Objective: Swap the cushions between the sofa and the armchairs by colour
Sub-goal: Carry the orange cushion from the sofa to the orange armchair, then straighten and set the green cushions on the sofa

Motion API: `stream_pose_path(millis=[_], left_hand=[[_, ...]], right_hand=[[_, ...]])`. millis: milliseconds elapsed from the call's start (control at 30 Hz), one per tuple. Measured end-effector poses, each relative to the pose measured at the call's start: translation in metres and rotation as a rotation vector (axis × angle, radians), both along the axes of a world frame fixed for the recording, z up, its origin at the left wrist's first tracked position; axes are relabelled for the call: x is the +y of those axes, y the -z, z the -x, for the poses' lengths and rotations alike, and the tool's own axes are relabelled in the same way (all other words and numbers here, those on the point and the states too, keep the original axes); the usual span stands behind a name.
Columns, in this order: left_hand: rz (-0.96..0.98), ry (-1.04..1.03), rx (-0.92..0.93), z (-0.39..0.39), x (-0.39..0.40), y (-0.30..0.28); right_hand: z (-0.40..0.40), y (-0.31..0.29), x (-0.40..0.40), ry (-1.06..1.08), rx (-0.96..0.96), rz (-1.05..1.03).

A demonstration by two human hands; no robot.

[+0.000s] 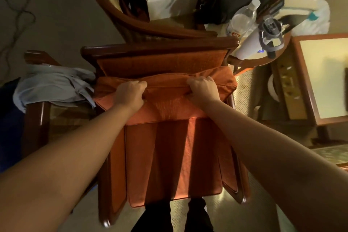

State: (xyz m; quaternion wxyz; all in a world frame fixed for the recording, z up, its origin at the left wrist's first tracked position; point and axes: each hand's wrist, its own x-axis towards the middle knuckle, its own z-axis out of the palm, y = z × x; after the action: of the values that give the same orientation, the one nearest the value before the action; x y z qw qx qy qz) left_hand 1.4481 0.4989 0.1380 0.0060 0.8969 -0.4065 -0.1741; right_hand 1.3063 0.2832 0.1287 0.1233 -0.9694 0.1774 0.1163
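A crumpled grey cloth (54,85) drapes the dark wooden armchair (160,48)'s arm; a clear plastic bottle (243,18) stands on the round worktop (263,61) beside it. Both the left hand (130,95) and right hand (202,90) clench the orange fabric back cushion's (165,105) upper edge, over the orange seat cushion (173,162). The fingertips are buried in the fabric.

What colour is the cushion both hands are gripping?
Orange cushion, clearest in the head view.

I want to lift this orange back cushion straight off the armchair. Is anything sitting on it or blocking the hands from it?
Nothing visible does. The left hand and right hand already grip the top edge of the orange back cushion. The grey clothing lies beside it on the neighbouring chair's arm, reaching the cushion's left edge.
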Motion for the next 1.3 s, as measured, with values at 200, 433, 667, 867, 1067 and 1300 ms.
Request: stream_pose_path(millis=[200, 433, 667, 867, 1067, 1300], left_hand=[[-0.036, -0.093, -0.182, -0.013, -0.008, 0.016], [-0.058, -0.079, -0.042, -0.033, -0.023, 0.039], [-0.078, -0.131, -0.051, -0.030, -0.030, 0.053], [-0.119, -0.141, 0.117, -0.005, -0.041, -0.017], [0.056, 0.119, 0.120, 0.109, -0.055, -0.095], [0.158, 0.477, 0.246, 0.286, -0.107, -0.167]], right_hand=[[-0.015, 0.019, 0.001, 0.053, -0.063, 0.111], [-0.003, 0.034, -0.034, 0.087, 0.066, 0.108], [-0.013, 0.048, -0.026, 0.153, 0.051, 0.078], [0.033, -0.008, -0.016, 0.230, 0.000, -0.085], [0.176, -0.092, 0.006, 0.463, -0.174, -0.126], [0.398, -0.164, 0.045, 0.872, -0.279, -0.030]])
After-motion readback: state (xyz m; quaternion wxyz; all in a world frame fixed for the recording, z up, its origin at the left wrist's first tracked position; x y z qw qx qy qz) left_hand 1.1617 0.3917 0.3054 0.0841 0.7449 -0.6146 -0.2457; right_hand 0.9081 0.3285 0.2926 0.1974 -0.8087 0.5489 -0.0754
